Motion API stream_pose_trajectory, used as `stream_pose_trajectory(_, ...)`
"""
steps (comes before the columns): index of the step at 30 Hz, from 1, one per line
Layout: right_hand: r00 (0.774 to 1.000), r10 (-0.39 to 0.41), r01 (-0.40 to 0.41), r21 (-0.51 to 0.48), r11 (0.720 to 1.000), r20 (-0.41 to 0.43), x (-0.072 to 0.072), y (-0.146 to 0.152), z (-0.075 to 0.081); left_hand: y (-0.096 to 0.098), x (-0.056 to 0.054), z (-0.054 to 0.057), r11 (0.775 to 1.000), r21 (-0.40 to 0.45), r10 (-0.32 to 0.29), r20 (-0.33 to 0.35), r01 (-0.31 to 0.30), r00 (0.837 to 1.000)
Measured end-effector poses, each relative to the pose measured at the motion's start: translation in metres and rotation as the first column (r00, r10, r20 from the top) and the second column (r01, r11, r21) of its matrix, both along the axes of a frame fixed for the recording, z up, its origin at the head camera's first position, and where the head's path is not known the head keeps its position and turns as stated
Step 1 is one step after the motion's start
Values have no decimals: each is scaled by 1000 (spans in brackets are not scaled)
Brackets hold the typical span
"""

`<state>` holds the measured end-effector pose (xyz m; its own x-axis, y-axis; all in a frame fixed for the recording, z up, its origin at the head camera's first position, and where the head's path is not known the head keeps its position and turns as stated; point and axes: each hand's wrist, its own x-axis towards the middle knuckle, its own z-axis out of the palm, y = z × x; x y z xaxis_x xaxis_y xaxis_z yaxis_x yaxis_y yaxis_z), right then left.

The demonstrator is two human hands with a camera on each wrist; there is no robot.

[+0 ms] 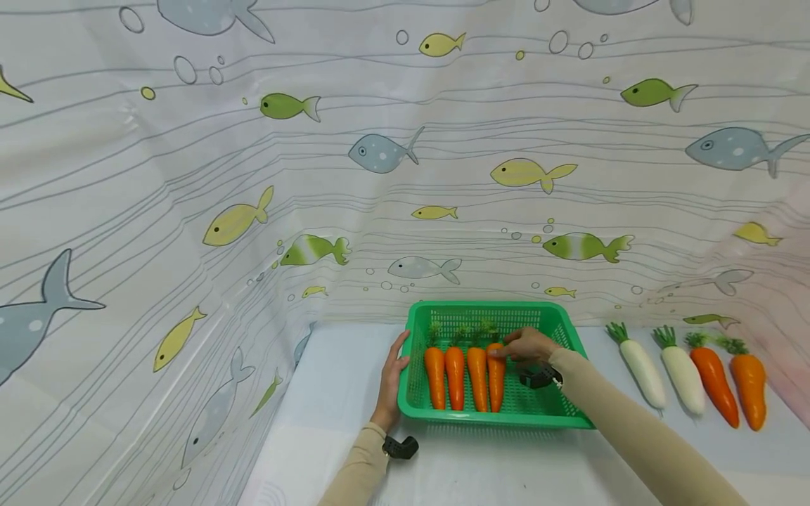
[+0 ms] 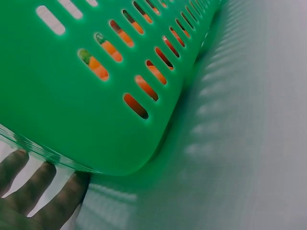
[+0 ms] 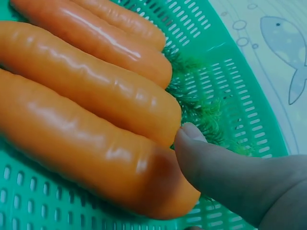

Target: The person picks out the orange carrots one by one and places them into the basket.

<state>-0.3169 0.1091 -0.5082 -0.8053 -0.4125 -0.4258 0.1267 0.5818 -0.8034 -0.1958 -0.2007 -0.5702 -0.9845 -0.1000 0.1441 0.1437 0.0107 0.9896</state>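
A green plastic basket stands on the table with several orange carrots lying side by side in its left half. My right hand reaches inside and pinches the rightmost carrot near its leafy end. In the right wrist view the thumb lies against that carrot's top, beside the neighbouring carrot; the other fingers are mostly hidden. Straight fingers of my left hand rest along the basket's left side, and in the left wrist view their tips meet the rim.
Right of the basket, two white radishes and two more carrots lie in a row on the white table. A fish-patterned sheet hangs behind and along both sides.
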Motion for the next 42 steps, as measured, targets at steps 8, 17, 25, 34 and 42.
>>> stream_pose_trajectory(8,997,-17,17,-1,1000,-69,1,17,9,-2,1,0,1000,-6,-2,-7,2,1000)
stream_pose_trajectory(17,994,-11,0,-107,994,-106,0,37,27,-1,0,-1,1000,7,-1,-8,1,1000)
stream_pose_trajectory(25,973,-83,41,-193,980,-214,5,56,50,0,-1,-2,1000,8,6,-6,-6,1000)
stream_pose_trajectory(34,891,-130,109,-73,991,-436,7,100,65,-4,-2,-2,1000,-2,23,-20,-23,1000)
stream_pose_trajectory(42,838,-49,181,192,965,-543,3,153,73,-7,0,-1,1000,-4,27,-16,-27,1000)
